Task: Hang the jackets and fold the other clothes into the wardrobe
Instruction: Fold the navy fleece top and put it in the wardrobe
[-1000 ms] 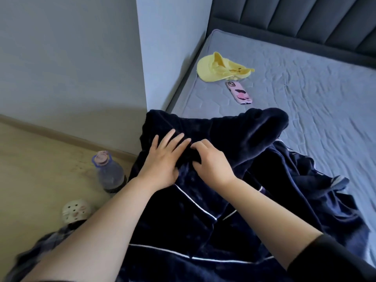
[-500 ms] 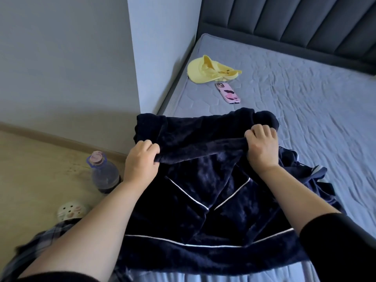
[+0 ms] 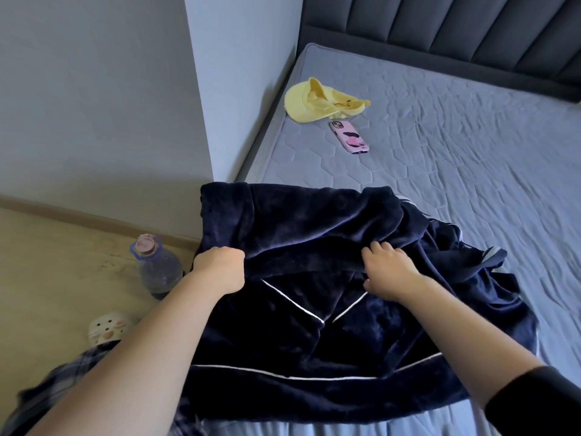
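Between both hands' fingers (image 3: 382, 251) lies the navy garment's (image 3: 314, 221) folded edge.

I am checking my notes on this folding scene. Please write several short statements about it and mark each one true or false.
1. The left hand grips the navy garment. True.
2. The phone lies on the floor. False: it lies on the bed, beside the yellow cap.
3. A bottle stands on the floor, left of the garment. True.
4. The right hand holds the cap. False: it rests on the garment; the cap lies apart, untouched.
5. The garment has red trim. False: its trim lines are white.
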Tool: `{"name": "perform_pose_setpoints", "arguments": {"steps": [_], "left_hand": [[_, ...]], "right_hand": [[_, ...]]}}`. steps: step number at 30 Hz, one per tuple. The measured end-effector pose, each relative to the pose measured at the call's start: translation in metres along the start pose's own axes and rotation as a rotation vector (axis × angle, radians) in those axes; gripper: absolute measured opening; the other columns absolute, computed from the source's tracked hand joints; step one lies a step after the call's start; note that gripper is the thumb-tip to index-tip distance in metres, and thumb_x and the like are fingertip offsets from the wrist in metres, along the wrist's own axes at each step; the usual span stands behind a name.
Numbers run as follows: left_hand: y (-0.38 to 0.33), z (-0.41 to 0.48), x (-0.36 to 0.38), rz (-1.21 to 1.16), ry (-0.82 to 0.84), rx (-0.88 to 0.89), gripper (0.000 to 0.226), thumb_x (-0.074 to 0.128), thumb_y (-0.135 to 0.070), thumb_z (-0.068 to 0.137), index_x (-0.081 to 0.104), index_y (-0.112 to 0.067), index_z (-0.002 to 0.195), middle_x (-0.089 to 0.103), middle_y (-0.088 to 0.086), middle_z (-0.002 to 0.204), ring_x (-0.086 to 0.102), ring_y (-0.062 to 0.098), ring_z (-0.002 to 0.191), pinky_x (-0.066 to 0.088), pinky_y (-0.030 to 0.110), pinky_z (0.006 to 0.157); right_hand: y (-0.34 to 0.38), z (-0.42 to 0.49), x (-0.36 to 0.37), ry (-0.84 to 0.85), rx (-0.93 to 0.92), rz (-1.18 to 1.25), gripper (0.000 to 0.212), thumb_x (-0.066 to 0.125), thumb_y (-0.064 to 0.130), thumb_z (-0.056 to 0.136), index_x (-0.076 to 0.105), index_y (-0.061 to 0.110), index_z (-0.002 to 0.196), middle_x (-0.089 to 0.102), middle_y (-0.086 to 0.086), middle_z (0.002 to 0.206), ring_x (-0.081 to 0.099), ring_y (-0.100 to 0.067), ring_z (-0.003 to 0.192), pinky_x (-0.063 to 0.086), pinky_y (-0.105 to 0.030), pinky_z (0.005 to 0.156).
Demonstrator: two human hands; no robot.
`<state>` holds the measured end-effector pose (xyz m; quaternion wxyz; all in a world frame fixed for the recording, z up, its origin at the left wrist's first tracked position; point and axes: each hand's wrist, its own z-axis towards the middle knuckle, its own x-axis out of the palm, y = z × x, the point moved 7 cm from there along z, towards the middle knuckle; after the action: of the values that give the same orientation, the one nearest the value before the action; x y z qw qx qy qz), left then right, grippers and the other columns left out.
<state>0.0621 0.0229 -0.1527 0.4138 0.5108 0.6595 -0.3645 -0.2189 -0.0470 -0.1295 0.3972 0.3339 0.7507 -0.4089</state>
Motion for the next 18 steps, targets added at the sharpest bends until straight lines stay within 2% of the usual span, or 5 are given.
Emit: {"name": "perform_pose_setpoints", "arguments": {"steps": [3,7,12,15,18], "left_hand": [[-0.003,0.005,0.004,-0.009,0.004,-0.027,0.021,0.044,-0.007,0.084,0.057,-0.021,0.092,0.051,-0.004,0.079,0.051,0.017,0.071,0.037,0.028,0.054],[-0.001,0.009,0.009,-0.091,-0.02,-0.039,0.02,0.039,-0.015,0.091,0.057,-0.019,0.082,0.055,-0.002,0.076,0.051,0.017,0.066,0.034,0.027,0.052],[0.001,0.012,0.013,-0.209,-0.039,-0.119,0.035,0.035,-0.041,0.095,0.055,-0.018,0.078,0.056,-0.001,0.075,0.052,0.017,0.065,0.038,0.027,0.056],[0.002,0.013,0.018,-0.187,0.0,-0.129,0.04,0.037,-0.049,0.095,0.055,-0.018,0.076,0.059,-0.001,0.076,0.055,0.019,0.067,0.039,0.027,0.055],[-0.005,0.01,0.008,-0.09,-0.037,-0.09,0.039,0.039,-0.046,0.095,0.053,-0.018,0.072,0.058,-0.001,0.075,0.052,0.018,0.064,0.034,0.026,0.052]], "right_hand": [[-0.009,0.013,-0.037,0.0,-0.079,0.433,0.024,0.048,0.012,0.083,0.063,0.01,0.102,0.064,-0.006,0.103,0.06,-0.024,0.094,0.049,-0.034,0.085],[-0.07,0.026,-0.091,-0.751,0.27,0.87,0.032,0.043,0.004,0.083,0.065,0.013,0.105,0.064,-0.007,0.105,0.055,-0.026,0.098,0.042,-0.033,0.083],[-0.082,0.085,-0.035,-0.203,0.391,0.917,0.028,0.045,0.018,0.094,0.061,0.001,0.11,0.062,-0.022,0.113,0.057,-0.037,0.106,0.04,-0.034,0.08],[-0.107,0.076,-0.022,-0.377,0.576,1.034,0.026,0.049,0.024,0.094,0.063,0.002,0.092,0.064,-0.017,0.093,0.06,-0.037,0.097,0.038,-0.032,0.072],[-0.103,0.068,-0.032,-0.517,0.65,0.891,0.028,0.046,0.024,0.097,0.058,0.004,0.112,0.06,-0.018,0.118,0.052,-0.036,0.113,0.04,-0.039,0.088]]}}
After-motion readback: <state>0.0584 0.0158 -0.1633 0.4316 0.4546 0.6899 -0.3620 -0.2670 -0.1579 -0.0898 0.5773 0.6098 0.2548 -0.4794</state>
